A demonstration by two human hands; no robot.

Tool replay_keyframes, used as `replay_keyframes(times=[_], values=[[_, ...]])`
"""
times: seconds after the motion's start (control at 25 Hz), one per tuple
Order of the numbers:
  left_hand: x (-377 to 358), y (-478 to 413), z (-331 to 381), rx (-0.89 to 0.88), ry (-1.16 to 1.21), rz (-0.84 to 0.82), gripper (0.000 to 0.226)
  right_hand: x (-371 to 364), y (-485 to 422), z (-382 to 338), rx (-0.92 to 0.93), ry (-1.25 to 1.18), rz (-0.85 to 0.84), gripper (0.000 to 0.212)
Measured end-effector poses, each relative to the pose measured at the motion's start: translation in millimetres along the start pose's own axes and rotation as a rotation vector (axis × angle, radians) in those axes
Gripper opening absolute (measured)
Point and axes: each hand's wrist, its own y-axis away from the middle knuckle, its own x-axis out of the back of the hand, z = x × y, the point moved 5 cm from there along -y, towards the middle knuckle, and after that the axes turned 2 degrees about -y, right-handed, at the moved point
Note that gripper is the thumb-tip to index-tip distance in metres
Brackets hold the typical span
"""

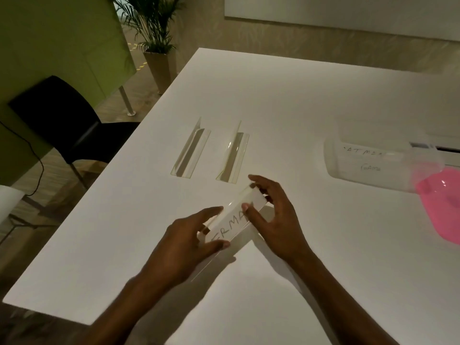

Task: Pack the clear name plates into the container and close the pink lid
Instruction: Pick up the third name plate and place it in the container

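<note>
Surface: a wide white matte table [311, 100], lit from above, with hand shadows near its front edge.
Room: a black chair [64, 120] at the left, a green partition [49, 41] behind it, and a potted palm [156, 38] on patterned flooring.
Left hand [185, 241]: fingers curled around the near end of a clear name plate with a handwritten white card [232, 220], thumb under it.
Right hand [272, 215]: fingertips pinching the same plate's far end, thumb on the card.
Other plates: two empty clear angled name plates [191, 151] [234, 155] lie side by side beyond the hands.
Container: a translucent plastic container [368, 160] lies at the right, its pink lid [443, 202] open beside it.
</note>
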Motion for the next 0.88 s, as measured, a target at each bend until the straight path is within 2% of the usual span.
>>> replay_keyframes(times=[0.12, 0.28, 0.48, 0.6, 0.76, 0.88], values=[[10.7, -21.1, 6.9, -0.046, 0.045, -0.214, 0.055, 11.9, -4.5, -4.5, -0.129, -0.159, 0.060, 0.042], [8.7, -39.2, 22.7, -0.120, 0.108, -0.366, 0.055, 26.9, 4.3, -3.7, -0.214, -0.314, 0.071, 0.054], [-7.4, -65.8, 52.2, -0.116, 0.364, -0.359, 0.042, 71.9, 19.4, -0.3, -0.203, -0.439, 0.270, 0.056], [-21.9, -82.3, 63.3, -0.003, 0.597, -0.337, 0.068, 106.4, 30.7, 5.2, -0.212, -0.450, 0.442, 0.053], [-55.5, -101.1, 93.4, -0.099, 0.552, -0.390, 0.056, 150.2, 46.8, 23.2, -0.201, -0.566, 0.641, 0.025], [-77.5, -115.4, 124.8, -0.200, 0.456, -0.434, 0.056, 178.0, 50.8, 32.3, -0.198, -0.644, 0.721, 0.021]])
